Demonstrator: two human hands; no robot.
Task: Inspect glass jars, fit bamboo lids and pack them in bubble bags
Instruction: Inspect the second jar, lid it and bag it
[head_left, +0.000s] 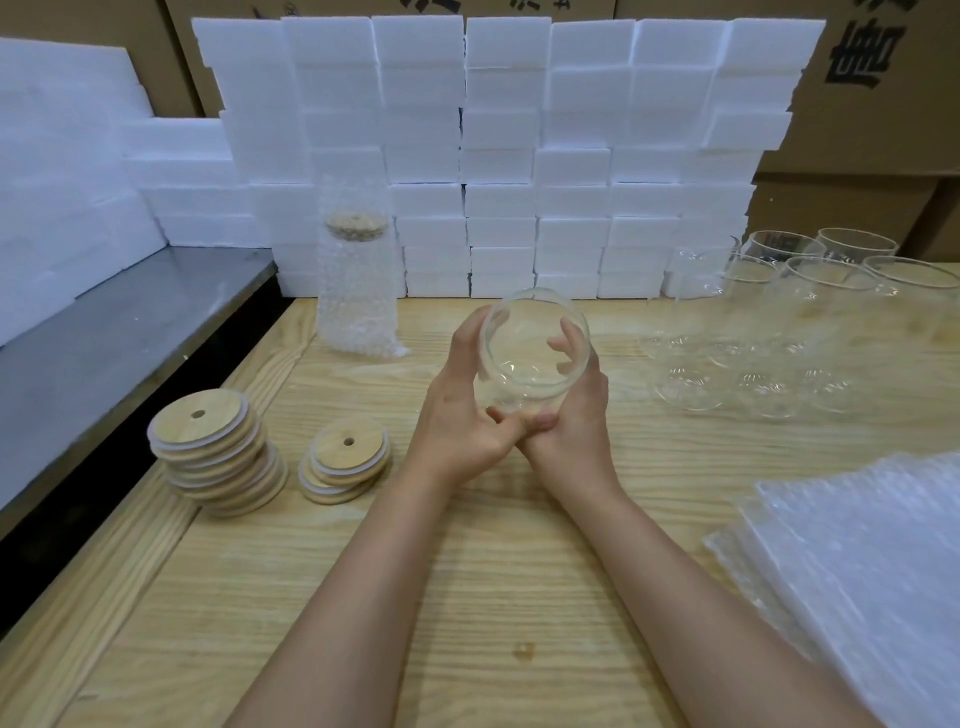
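You hold jar (535, 345) in air over table (467, 597), mouth tilted toward you. Left hand (457, 415), right hand (574, 410) curl round it, thumbs touching below. Risk: smooth glass slips if you loosen grip while turning. Lids (218, 452) well left: reaching leaves one-hand hold.

A clear, lidless glass jar (535, 345) is tilted with its round mouth toward the camera, gripped between the left hand (460, 415) and the right hand (571, 415). Left of this jar lie a taller stack of bamboo lids (218, 452) and a shorter stack (345, 462), both leaning, each top lid with a small hole; behind it to the left a lidded jar in a bubble bag (356, 280) stands upright. Right of it stand more empty jars (769, 322), and nearer on that side lies a pile of flat bubble bags (857, 561).
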